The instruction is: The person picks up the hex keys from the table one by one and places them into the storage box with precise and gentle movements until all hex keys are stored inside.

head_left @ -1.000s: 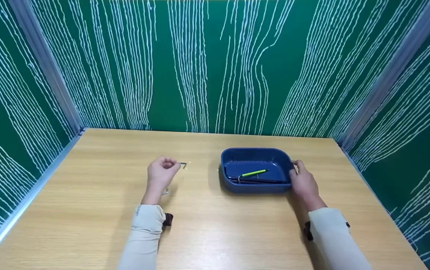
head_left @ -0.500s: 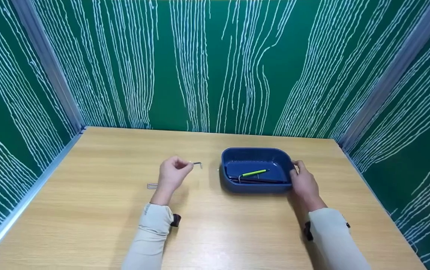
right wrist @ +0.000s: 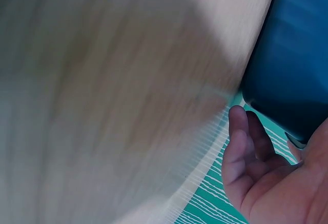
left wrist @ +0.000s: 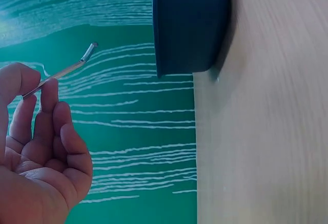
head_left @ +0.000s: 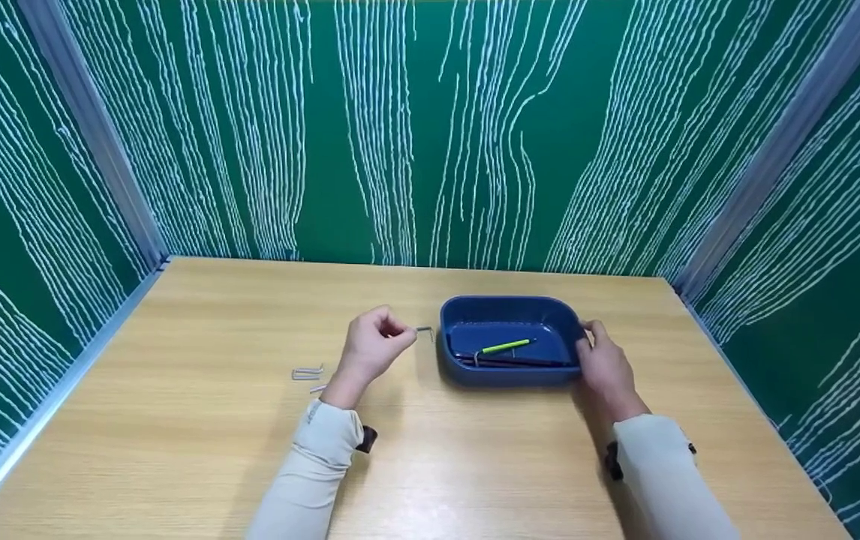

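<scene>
Head view: I have the left hand (head_left: 376, 343) pinching a small bent metal rod (head_left: 425, 329) between thumb and forefinger. Rod is at 9 o'clock of the blue bin (head_left: 512, 377), just beside its wall, not touching. Right hand (head_left: 608, 369) holds the bin at its 3 o'clock end. Inside the bin I see a yellow-green pen-like stick (head_left: 506, 346) lying at a slant and dark sticks (head_left: 527, 362) along the 6 o'clock wall. More loose metal rods (head_left: 308, 373) lie on the surface (head_left: 460, 465), around 8 o'clock from the left hand, one partly hidden by the wrist. Green wall (head_left: 452, 142) with white wavy lines at 12 o'clock.

Left wrist view: hand at 8 o'clock, thumb and forefinger pinching one end of the rod, other fingers loosely bent. Free end points toward 2 o'clock, its tip bent. Bin at 1 o'clock, clearly apart from the rod; bare wood at 3 o'clock.

Right wrist view: hand at 4 o'clock, against the bin at 2 o'clock. Two fingers show beside the bin's outside, a bit of another digit past its edge; I can't tell full contact from here. Surface fills 9 o'clock, blurred.
</scene>
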`<state>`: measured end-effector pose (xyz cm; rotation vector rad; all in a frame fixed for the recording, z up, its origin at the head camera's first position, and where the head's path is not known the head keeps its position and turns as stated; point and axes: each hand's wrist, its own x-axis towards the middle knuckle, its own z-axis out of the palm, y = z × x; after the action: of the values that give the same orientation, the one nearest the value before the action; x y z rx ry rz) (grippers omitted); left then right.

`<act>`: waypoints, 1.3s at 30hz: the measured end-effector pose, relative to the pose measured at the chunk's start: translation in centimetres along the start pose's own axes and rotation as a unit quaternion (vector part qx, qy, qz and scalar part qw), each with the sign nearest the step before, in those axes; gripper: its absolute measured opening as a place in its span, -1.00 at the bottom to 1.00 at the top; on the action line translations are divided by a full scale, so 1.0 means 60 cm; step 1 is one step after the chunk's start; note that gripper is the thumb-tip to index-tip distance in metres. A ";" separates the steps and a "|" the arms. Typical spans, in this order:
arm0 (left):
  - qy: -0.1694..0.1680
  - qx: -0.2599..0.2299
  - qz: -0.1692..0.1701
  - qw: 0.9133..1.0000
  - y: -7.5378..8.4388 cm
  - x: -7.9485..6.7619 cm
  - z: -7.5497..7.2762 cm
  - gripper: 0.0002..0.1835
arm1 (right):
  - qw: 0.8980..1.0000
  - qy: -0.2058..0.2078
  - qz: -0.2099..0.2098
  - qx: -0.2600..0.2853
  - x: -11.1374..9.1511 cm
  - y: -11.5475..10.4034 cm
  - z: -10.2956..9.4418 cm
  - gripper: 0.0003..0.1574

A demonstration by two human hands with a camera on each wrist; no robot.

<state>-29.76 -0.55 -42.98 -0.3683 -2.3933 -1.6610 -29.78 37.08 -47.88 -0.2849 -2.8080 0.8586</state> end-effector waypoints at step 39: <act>-0.092 0.100 -0.013 0.991 0.016 0.006 0.128 -0.84 | 1.000 0.014 -0.003 0.003 0.000 -0.001 0.001 -0.51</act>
<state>-29.96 6.98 -44.67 -0.4756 -2.6795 -1.4351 -29.83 36.97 -47.91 -0.2846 -2.7796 0.8541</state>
